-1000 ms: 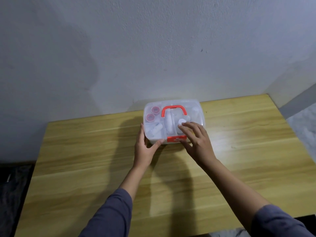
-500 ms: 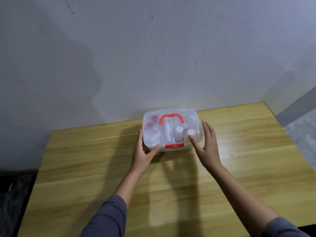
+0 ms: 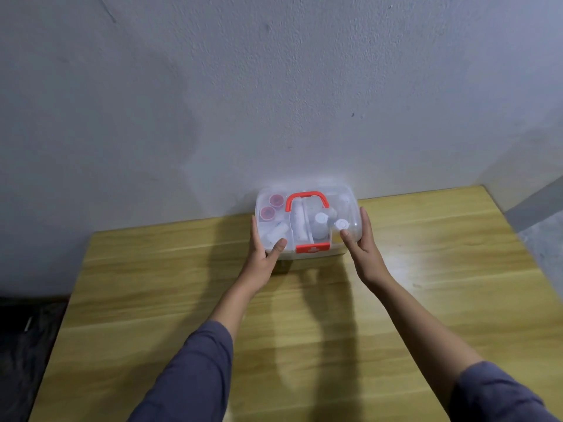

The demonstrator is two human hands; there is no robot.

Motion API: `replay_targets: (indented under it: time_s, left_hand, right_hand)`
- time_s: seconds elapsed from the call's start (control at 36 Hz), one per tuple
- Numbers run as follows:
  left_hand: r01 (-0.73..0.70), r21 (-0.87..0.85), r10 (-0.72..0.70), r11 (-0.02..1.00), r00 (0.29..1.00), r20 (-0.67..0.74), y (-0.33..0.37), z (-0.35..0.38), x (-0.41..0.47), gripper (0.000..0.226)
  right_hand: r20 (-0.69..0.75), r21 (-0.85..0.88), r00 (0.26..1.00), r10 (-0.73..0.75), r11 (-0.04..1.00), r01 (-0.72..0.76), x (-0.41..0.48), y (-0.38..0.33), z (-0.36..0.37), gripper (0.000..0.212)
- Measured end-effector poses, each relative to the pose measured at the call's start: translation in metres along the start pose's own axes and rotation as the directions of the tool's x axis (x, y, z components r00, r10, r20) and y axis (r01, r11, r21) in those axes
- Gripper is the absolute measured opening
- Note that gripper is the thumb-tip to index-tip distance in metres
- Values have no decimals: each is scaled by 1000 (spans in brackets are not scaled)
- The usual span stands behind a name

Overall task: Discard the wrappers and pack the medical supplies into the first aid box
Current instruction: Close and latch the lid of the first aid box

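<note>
The first aid box [image 3: 347,202] is a clear plastic case with a red handle [image 3: 306,197] and a red front latch [image 3: 313,247]. Its lid is closed and it sits at the table's far edge against the wall. Through the lid I see two red tape rolls [image 3: 272,206], white bandage rolls and white bottles. My left hand [image 3: 262,254] clasps the box's left side, thumb on the lid. My right hand [image 3: 361,248] clasps its right side, thumb on the lid near the front corner.
The wooden table [image 3: 304,315] stretches toward me under both forearms. A grey wall [image 3: 274,102] rises directly behind the box. A dark bag or bin [image 3: 27,339] lies on the floor at the left. The table's right edge drops to a tiled floor [image 3: 545,248].
My right hand left the lid's front and latch area and came to grip the box's right side. The left hand stayed on the left side. The box now sits nearer the wall.
</note>
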State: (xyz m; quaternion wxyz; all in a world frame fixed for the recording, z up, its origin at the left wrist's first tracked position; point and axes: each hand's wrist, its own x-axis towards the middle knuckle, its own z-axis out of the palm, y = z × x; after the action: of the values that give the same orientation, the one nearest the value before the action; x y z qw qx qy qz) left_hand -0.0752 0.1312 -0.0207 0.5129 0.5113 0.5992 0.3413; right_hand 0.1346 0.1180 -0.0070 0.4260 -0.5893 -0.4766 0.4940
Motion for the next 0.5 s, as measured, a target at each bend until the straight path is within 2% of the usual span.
replay_targets:
  time_s: [0.11,0.36,0.5]
  left_hand:
    - [-10,-7,10,1000,1000,-20,1,8,-2,83]
    - [10,-3,-10,1000,1000,8,2,3,1,85]
    - [61,-104,-56,993,997,55,12,-8,-3,88]
  right_hand:
    - [37,-9,999,-10,1000,10,3,-5,-4,60]
    - [45,-65,999,18,998,-15,5,-6,-9,67]
    - [47,-154,994,100,984,-92,3,-14,-17,72]
